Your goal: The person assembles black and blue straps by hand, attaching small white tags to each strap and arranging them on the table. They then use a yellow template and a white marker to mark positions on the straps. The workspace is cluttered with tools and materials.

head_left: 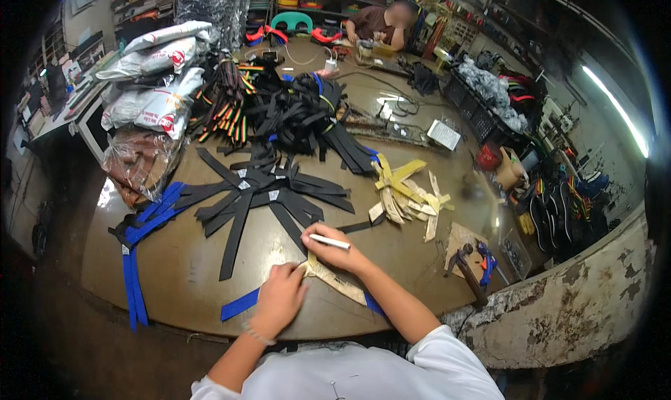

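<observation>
My right hand (334,248) is closed around a white pen (329,241), held low over the table with its tip end toward my left. Under it lies a cream, branched pattern piece (337,282), one arm slanting down to the right. My left hand (279,299) presses the piece's joint down with bent fingers, hiding part of it. Blue webbing shows at both sides: one strap end (240,305) left of my left hand, another blue end (374,303) beyond the cream arm. Just ahead, crossed black straps (269,190) with small white labels lie in a spread pile.
More cream and yellow pattern pieces (405,190) lie right of the black straps. A hammer (467,268) rests near the right edge. Blue joined straps (133,260) overhang the front left. White bags (157,85) stack at left. A person (381,24) sits across the table.
</observation>
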Tool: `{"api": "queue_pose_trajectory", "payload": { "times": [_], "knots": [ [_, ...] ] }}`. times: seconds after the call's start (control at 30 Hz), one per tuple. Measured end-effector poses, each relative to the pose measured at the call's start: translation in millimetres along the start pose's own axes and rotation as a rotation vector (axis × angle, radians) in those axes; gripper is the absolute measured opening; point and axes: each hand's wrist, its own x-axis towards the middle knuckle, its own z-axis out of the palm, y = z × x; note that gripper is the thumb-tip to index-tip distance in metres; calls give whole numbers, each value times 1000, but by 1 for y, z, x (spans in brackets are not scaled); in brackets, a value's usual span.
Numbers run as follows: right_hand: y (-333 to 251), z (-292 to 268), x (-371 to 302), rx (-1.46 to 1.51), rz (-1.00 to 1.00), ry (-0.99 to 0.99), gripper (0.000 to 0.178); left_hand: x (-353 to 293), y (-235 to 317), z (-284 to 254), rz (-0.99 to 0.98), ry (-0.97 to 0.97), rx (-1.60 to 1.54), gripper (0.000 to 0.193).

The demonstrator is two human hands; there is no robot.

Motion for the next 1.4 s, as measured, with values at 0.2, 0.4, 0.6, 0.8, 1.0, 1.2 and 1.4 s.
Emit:
{"api": "queue_pose_trajectory", "payload": {
  "times": [0.2,0.4,0.6,0.8,1.0,1.2,1.4],
  "knots": [
    [-13,-4,-3,-95,-112,-66,24,-38,-49,-18,190,42,-11,28],
    [-3,6,-3,-157,-161,41,28,-43,-29,3,270,63,484,34],
    [-18,-1,6,156,236,10,31,-60,-12,24,88,11,500,55],
    [-65,14,-4,443,-110,284,22,-60,2,31,-40,-30,390,95],
    [-83,60,-18,219,79,222,13,-62,1,26,-62,-62,257,95],
    [-68,68,-17,464,-5,175,21,-69,-5,41,-33,85,295,87],
    [-51,101,-23,-29,37,65,30,-67,-7,40,-17,68,294,78]
  ]
}}
